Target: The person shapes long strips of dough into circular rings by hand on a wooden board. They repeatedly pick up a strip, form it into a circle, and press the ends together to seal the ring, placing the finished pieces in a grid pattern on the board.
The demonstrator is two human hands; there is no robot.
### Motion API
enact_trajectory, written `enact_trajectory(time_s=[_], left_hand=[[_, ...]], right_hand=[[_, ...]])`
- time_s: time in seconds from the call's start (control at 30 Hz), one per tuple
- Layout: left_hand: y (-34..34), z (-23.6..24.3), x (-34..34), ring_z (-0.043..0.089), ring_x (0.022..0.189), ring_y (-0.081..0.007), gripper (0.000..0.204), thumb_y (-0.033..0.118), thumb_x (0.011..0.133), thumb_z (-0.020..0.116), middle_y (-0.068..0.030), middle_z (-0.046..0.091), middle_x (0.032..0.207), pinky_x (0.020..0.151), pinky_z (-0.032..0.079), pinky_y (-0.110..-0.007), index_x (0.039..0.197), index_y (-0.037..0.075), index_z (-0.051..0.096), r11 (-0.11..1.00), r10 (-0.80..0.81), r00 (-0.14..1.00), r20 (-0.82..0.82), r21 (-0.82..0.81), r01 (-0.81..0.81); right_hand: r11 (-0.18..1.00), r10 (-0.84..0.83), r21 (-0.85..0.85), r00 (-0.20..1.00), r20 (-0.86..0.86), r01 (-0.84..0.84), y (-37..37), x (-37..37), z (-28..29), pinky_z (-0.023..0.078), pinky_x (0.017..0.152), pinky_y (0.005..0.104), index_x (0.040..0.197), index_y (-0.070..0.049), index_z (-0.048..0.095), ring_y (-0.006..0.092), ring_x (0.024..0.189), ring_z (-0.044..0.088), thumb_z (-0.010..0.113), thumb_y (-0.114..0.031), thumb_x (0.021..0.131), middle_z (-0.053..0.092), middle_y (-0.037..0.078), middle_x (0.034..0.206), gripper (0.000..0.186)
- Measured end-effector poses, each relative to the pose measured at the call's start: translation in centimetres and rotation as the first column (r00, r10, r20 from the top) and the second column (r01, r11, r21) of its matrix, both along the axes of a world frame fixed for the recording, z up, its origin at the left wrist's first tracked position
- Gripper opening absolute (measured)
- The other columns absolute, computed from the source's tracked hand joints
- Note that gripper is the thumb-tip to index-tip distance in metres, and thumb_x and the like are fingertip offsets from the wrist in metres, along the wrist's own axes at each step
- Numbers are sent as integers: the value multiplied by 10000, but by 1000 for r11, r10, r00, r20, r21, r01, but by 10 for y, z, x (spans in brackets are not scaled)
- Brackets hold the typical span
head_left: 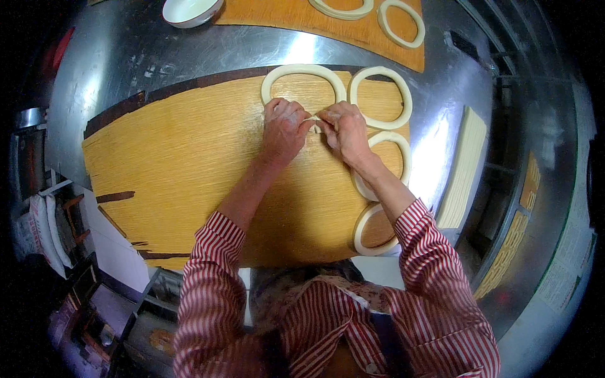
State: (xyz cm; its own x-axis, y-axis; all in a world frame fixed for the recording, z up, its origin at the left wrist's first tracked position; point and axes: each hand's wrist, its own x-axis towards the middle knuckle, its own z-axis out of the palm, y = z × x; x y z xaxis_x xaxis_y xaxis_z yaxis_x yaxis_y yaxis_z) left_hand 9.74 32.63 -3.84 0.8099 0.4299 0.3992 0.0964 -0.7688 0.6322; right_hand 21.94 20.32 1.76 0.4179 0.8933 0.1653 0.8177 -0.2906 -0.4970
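My left hand [285, 126] and my right hand [344, 131] pinch a short piece of pale dough [315, 123] between them, at the lower part of a large dough ring [302, 69] on the wooden board [189, 151]. The fingers of both hands are closed, and some look dusted white. A second dough ring [378, 72] lies to the upper right. A third ring [403, 167] lies below it, partly behind my right hand and wrist, and a fourth [360, 239] lies near the board's front edge, beside my right sleeve.
A steel table [107, 75] surrounds the board. A white bowl [189, 14] and another board [271, 14] with more rings sit at the back. Long pale dough strips [461, 164] lie at the right. Shelving and clutter [47, 233] stand off the left edge.
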Motion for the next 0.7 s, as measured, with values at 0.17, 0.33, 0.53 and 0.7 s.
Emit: enact_trajectory(time_s=[0.17, 0.33, 0.53, 0.7], left_hand=[[3, 2, -4, 602, 995, -268, 147, 155, 812, 752, -64, 652, 931, 1047, 357, -484, 917, 68, 696, 999, -32, 998, -46, -3, 32], [11, 20, -12, 603, 1059, -284, 187, 89, 811, 728, -84, 661, 976, 1132, 308, -488, 993, 53, 697, 992, -103, 989, -107, -88, 94], [15, 27, -14, 598, 1078, -290, 239, 40, 781, 728, -88, 658, 1019, 1132, 325, -474, 1014, 41, 674, 978, -132, 982, -136, -179, 107], [13, 17, -23, 586, 1077, -290, 227, 87, 771, 759, -74, 641, 1036, 1104, 359, -492, 978, 51, 675, 986, -155, 988, 20, -58, 156]], right_hand=[[999, -2, -50, 998, -56, -1, -4, 4, 3, 477, 825, 400, 921, -59, 761, 287, 895, 633, 759, -170, 793, 715, 95, 919, 169], [993, -5, -118, 998, -68, -4, 2, 1, 16, 451, 822, 399, 908, -67, 766, 264, 916, 632, 764, -241, 802, 715, 76, 922, 203], [997, 45, -60, 999, -23, -46, 5, -3, -3, 432, 832, 398, 886, -59, 757, 261, 937, 620, 772, -214, 791, 705, 63, 933, 182], [996, 22, 82, 1000, -17, -20, -4, -1, 17, 407, 924, 399, 1008, -80, 739, 248, 1070, 583, 762, -149, 790, 661, 63, 1075, 230]])
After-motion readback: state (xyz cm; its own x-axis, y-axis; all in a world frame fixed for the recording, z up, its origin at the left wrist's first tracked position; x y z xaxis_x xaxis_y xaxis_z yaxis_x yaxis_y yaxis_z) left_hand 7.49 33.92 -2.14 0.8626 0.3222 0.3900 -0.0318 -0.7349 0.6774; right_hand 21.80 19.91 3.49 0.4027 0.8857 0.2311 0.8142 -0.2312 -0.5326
